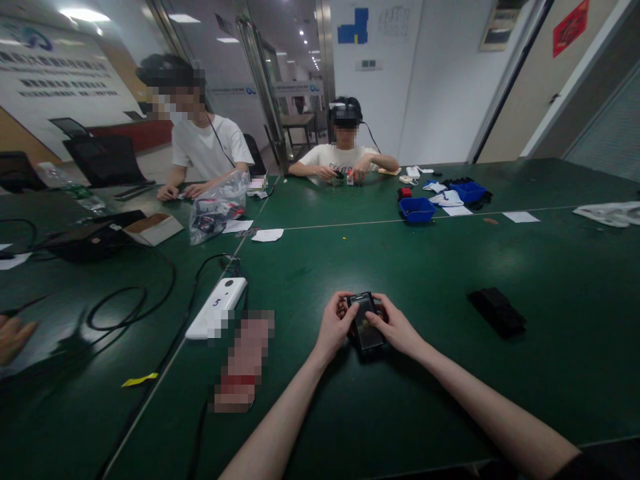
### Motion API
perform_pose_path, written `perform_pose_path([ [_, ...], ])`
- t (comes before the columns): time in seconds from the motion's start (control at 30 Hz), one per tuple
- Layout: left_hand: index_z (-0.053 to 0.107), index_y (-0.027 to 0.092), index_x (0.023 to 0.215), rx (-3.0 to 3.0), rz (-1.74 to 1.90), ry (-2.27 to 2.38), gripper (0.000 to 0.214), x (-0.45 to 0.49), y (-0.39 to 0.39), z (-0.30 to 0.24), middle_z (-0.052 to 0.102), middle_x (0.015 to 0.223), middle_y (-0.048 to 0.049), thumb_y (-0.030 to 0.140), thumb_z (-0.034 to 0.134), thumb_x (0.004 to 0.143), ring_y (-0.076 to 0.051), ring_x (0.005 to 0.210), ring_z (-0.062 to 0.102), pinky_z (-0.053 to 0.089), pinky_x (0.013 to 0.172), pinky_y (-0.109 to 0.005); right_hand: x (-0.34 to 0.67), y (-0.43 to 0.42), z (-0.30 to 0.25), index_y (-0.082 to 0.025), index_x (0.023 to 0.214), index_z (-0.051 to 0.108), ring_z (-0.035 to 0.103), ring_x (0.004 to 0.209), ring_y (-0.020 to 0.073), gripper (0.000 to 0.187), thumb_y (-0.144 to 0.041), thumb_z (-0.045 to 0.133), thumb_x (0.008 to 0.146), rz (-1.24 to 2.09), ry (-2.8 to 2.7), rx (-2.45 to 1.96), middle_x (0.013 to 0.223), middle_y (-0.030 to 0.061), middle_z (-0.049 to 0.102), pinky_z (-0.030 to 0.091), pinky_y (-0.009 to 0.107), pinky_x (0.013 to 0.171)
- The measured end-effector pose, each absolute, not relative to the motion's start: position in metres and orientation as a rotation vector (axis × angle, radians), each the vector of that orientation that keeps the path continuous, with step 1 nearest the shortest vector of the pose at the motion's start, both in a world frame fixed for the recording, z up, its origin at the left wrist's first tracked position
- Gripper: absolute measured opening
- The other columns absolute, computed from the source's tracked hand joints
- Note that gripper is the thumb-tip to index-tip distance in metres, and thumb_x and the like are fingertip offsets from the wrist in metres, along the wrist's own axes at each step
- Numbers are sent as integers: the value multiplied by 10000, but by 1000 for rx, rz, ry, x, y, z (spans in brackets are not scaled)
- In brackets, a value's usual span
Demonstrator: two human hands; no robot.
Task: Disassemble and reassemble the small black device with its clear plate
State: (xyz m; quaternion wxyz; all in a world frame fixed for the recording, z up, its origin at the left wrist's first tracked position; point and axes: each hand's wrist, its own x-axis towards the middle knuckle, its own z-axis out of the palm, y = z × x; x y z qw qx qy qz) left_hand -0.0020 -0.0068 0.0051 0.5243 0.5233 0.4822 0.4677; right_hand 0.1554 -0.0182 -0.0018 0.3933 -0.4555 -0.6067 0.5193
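Note:
Both hands hold a black phone-like device (369,339) with a dark, glossy screen, just above or on the green table (425,400). My left hand (334,323) grips its left side, thumb over the upper screen. On the right side, my right hand (396,325) closes round it with the thumb lying across the screen. The fingers behind the device are mostly hidden. A black folded case or pouch (497,311) lies apart, to the right of my right hand.
Left of my hands are a white device marked 5 (217,308), a blurred-out pinkish slab (245,363) and black cables (173,340). Farther off are a plastic bag (217,210), an open carton (154,229) and a blue tray (417,209). Two people sit across; another person's hand (15,339) shows far left.

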Motion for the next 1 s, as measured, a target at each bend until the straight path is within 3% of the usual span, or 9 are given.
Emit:
perform_pose_path([
  [0.23,492,182,1045,1181,1087,1099,404,-1,-8,8,486,668,43,422,601,739,-81,505,493,444,407,-174,158,-16,-1,-213,1161,393,649,739,154,377,-374,502,838,1264,-1556,-1200,1065,103,621,546,329,678],
  [0.37,469,183,1078,1118,1070,1080,440,-1,-9,8,468,686,46,442,586,742,-80,513,497,457,386,-179,175,-7,15,-225,1181,415,641,706,169,365,-374,469,852,889,-1739,-1337,1033,87,641,535,300,629],
  [0.53,488,174,1048,1116,1039,1079,410,-1,-8,8,466,714,34,435,581,746,-75,529,507,459,384,-169,228,17,47,-210,1179,494,565,1002,290,396,-328,537,804,487,-1791,-1492,1180,136,545,466,402,834],
  [0.6,498,167,1025,1125,1024,1072,385,-1,-7,8,467,718,27,428,574,752,-75,530,509,457,378,-163,252,29,55,-205,1181,510,560,982,315,404,-298,553,790,333,-1808,-1583,1191,161,515,459,433,802],
  [0.77,518,155,981,1139,985,1075,366,-1,-7,8,479,722,19,435,569,750,-72,518,514,453,370,-159,296,52,57,-149,1210,485,594,828,267,375,-258,452,853,-466,-2133,-2096,1070,187,554,453,313,582],
  [1.0,545,140,917,1183,946,1086,349,-2,-7,7,495,693,12,449,557,756,-72,499,522,444,365,-153,316,61,37,-88,1149,525,585,847,245,322,-115,398,854,-650,-2288,-2276,1067,204,546,422,278,590],
])
